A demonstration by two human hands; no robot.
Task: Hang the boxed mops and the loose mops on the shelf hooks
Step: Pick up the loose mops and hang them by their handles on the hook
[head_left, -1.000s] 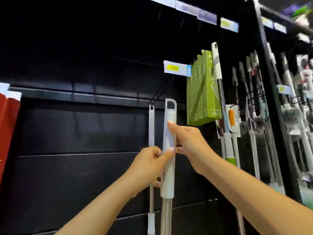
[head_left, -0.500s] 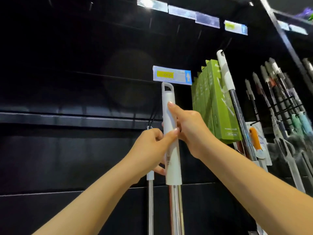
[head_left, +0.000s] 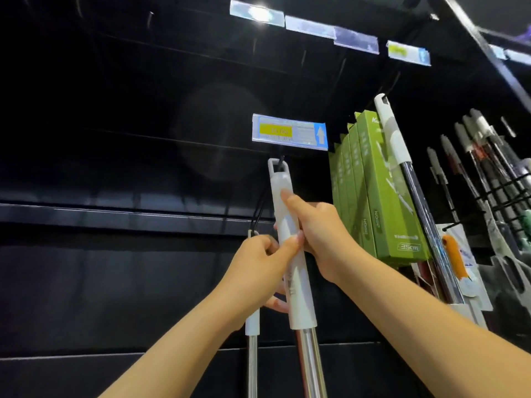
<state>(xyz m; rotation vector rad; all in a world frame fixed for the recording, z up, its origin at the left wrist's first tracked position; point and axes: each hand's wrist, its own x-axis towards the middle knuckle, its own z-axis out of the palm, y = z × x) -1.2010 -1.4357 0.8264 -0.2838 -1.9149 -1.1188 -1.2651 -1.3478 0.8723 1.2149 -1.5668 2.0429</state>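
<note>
Right hand [head_left: 324, 237] clasps the white mop handle [head_left: 300, 300] below the price tag [head_left: 289, 132], forefinger laid along it, seemingly to steer. Left hand [head_left: 258, 265] grips lower down, likely bearing the weight. The hanging loop [head_left: 278, 166] sits just under the tag at the black hook [head_left: 281, 159]; whether it is seated is unclear. Green boxed mops [head_left: 382, 196] hang right of the tag, crowding that side. A thinner mop [head_left: 252, 323] stands behind the left hand.

Dim dark shelving [head_left: 115, 214], overhead glare on top price tag [head_left: 257, 14], faint lens haze, edges bent
</note>
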